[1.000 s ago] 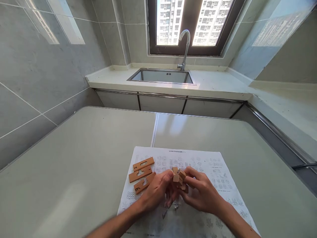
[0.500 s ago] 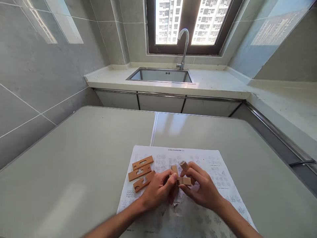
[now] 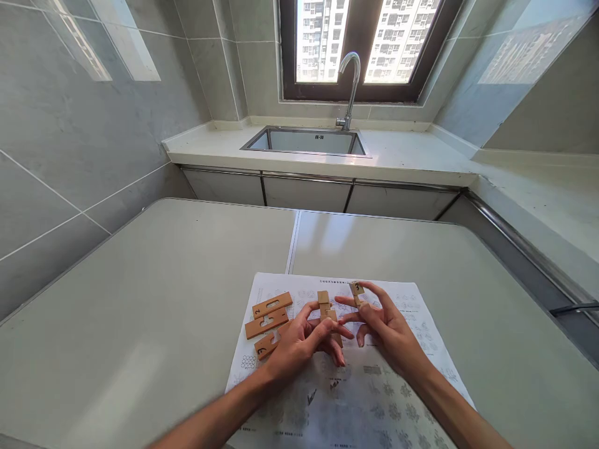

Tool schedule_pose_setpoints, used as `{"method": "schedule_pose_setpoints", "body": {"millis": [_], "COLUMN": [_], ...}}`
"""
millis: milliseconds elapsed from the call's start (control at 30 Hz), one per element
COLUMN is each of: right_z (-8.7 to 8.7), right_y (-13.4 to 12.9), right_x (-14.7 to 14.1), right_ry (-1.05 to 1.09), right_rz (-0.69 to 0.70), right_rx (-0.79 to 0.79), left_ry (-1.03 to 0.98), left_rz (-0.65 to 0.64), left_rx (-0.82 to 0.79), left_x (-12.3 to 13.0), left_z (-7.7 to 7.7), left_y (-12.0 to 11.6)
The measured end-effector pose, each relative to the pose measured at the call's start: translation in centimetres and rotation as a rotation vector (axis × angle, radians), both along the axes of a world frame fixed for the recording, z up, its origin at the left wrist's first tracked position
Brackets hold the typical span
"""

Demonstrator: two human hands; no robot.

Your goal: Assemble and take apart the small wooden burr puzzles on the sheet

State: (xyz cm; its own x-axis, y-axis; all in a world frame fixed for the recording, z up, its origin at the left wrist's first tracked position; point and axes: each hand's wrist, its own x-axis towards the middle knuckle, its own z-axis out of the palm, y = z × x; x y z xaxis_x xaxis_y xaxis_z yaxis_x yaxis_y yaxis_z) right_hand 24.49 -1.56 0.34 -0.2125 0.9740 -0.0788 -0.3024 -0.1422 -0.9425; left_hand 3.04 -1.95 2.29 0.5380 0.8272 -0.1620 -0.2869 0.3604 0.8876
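My left hand (image 3: 306,340) holds light wooden pieces (image 3: 324,300) upright between its fingers, above the printed sheet. In my right hand (image 3: 386,324) is a notched wooden piece (image 3: 356,289) marked 3, gripped between thumb and fingers and tilted. The two held parts are close together but apart. Left of my left hand lie three flat wooden pieces with cutouts: the top one (image 3: 283,300) is marked 2, the middle one (image 3: 253,328) lies below it, and the lowest one (image 3: 262,347), also numbered, is partly behind my left hand.
Under both hands lies a large printed sheet (image 3: 397,386) with small diagrams, on a pale table (image 3: 140,299) with a seam. Beyond the table are a counter (image 3: 402,146), a sink (image 3: 304,142) and a faucet (image 3: 352,81) beneath a window.
My hands have moved apart. The light pieces in my left hand now stand more upright, and my right hand has turned its piece so that the 3 shows.
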Motion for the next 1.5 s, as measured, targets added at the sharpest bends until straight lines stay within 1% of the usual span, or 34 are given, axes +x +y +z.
{"method": "schedule_pose_setpoints", "body": {"millis": [100, 200, 333, 533, 633, 733, 867, 967, 1133, 1233, 1400, 1500], "right_z": [-0.1, -0.4, -0.7, -0.3, -0.2, -0.4, -0.9, -1.0, -0.6, -0.7, -1.0, -0.8], "right_y": [0.3, 0.6, 0.4, 0.1, 0.0, -0.1, -0.2, -0.2, -0.2, -0.3, -0.6, -0.7], "right_x": [0.4, 0.7, 0.7, 0.7, 0.8, 1.0, 1.1, 0.7, -0.2, -0.2, 0.0, -0.1], "right_ry": [0.09, 0.109, 0.114, 0.167, 0.154, 0.16, 0.11, 0.028, -0.123, -0.148, -0.185, -0.191], "right_rz": [0.018, 0.025, 0.074, 0.183, 0.273, 0.374, 0.419, 0.394, 0.239, 0.177, 0.18, 0.193], "right_rx": [-0.115, -0.16, -0.156, -0.182, -0.167, -0.154, -0.115, -0.069, -0.025, -0.022, -0.011, -0.021], "left_ry": [-0.018, -0.023, -0.021, 0.033, 0.058, 0.084, 0.079, 0.069, 0.083, 0.11, 0.127, 0.135], "left_rz": [-0.051, -0.067, -0.078, -0.047, -0.044, -0.052, -0.055, -0.07, -0.11, -0.114, -0.119, -0.125], "left_rx": [-0.017, -0.02, 0.004, 0.064, 0.075, 0.073, 0.067, 0.08, 0.097, 0.092, 0.096, 0.144], "left_x": [0.0, 0.0, 0.1, 0.2, 0.2, 0.2, 0.2, 0.3, 0.2, 0.2, 0.1, 0.1], "left_z": [-0.2, -0.4, -0.4, -0.1, 0.1, 0.1, -0.1, -0.4, -0.6, -0.5, 0.1, 0.2], "left_y": [-0.3, -0.4, -0.3, -0.4, -0.5, -0.6, -0.8, -1.0, -1.2, -1.3, -1.4, -1.3]}}
